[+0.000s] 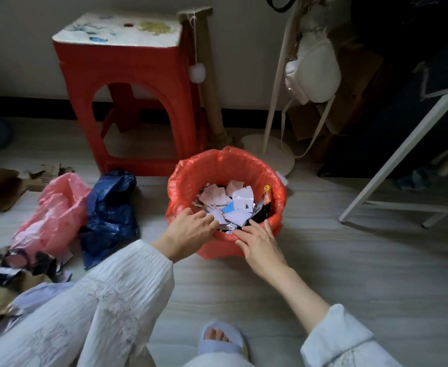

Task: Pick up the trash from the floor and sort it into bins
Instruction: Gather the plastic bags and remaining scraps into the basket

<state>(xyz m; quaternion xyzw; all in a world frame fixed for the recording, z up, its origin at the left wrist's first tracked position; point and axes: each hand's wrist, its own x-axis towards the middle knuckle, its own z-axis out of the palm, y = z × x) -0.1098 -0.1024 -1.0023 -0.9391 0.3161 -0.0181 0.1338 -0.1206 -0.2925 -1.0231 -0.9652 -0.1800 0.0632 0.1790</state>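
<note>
A round bin lined with a red plastic bag [244, 161] stands on the floor in front of me. It holds several white paper scraps [233, 202], foil bits and a dark snack wrapper [262, 210]. My left hand [191, 229] reaches over the near rim, fingers curled down among the scraps; whether it holds one I cannot tell. My right hand [260, 242] lies on the near rim with fingers spread and fairly straight, fingertips touching the dark wrapper. On the floor to the left lie a pink plastic bag [50, 215], a dark blue plastic bag [109, 213] and torn cardboard pieces [3, 186].
A red plastic stool [127, 102] stands behind the bin against the wall. A white lamp stand with a hanging white bag [315, 70] is at the back right, and a white metal frame [392, 165] leans at the right. More torn wrappers and cardboard [11, 282] lie at lower left.
</note>
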